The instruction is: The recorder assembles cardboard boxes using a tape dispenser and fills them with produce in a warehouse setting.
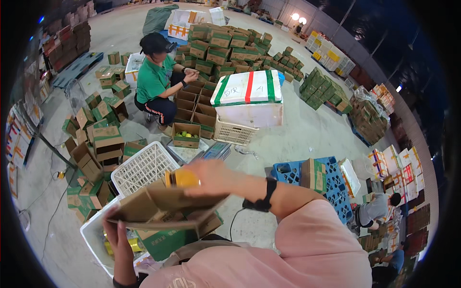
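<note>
My left hand (pixel 119 240) grips the left edge of an open brown cardboard box (pixel 158 204), which is tilted in front of me. Over the box's far side, my right hand (pixel 209 176) is closed around a roll of yellow tape (pixel 185 178); the hand is slightly blurred. A green-printed carton (pixel 168 242) lies beneath the tilted box. At the lower left, a white foam box (pixel 93 235) holds yellow tape rolls (pixel 134 245), partly hidden by my left forearm. Just beyond the cardboard box stands a white plastic crate (pixel 144 168).
Ahead, a co-worker in green (pixel 156 81) crouches beside open cartons (pixel 194 108). A small carton of fruit (pixel 186 139) sits near a white foam chest (pixel 247 103). Loose cartons (pixel 105 139) pile up at left. A blue pallet (pixel 336 192) lies at right.
</note>
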`<action>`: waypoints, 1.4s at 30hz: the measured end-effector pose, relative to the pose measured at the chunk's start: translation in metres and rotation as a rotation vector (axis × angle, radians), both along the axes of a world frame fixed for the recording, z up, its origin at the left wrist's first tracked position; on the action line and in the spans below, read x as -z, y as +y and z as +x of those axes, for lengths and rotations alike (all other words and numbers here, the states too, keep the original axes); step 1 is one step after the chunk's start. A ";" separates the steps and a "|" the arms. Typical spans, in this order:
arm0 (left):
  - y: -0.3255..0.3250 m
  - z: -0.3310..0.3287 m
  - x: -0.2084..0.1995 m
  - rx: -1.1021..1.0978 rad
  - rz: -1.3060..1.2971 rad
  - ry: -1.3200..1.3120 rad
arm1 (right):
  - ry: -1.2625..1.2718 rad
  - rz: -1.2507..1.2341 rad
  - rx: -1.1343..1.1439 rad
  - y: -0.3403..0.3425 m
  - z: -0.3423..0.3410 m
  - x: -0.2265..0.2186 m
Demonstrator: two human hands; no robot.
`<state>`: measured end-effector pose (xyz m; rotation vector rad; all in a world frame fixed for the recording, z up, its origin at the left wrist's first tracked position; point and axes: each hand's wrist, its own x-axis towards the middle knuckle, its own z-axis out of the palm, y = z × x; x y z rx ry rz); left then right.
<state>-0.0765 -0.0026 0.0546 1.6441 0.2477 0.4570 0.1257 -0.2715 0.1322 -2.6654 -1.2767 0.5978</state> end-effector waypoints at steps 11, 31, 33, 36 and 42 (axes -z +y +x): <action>-0.050 0.078 0.013 1.258 0.923 0.148 | 0.235 0.362 -0.061 0.055 0.032 0.029; -0.070 0.053 -0.021 1.500 0.299 0.185 | 1.093 1.020 0.149 -0.015 -0.019 0.075; -0.025 0.019 -0.035 1.365 0.224 0.241 | 1.062 1.075 0.434 -0.036 -0.021 0.074; -0.018 -0.025 -0.011 0.776 0.453 0.141 | 1.179 1.213 0.557 -0.038 -0.022 0.079; -0.017 0.044 0.041 -0.069 0.595 -0.026 | 1.025 1.241 0.539 -0.022 -0.021 0.088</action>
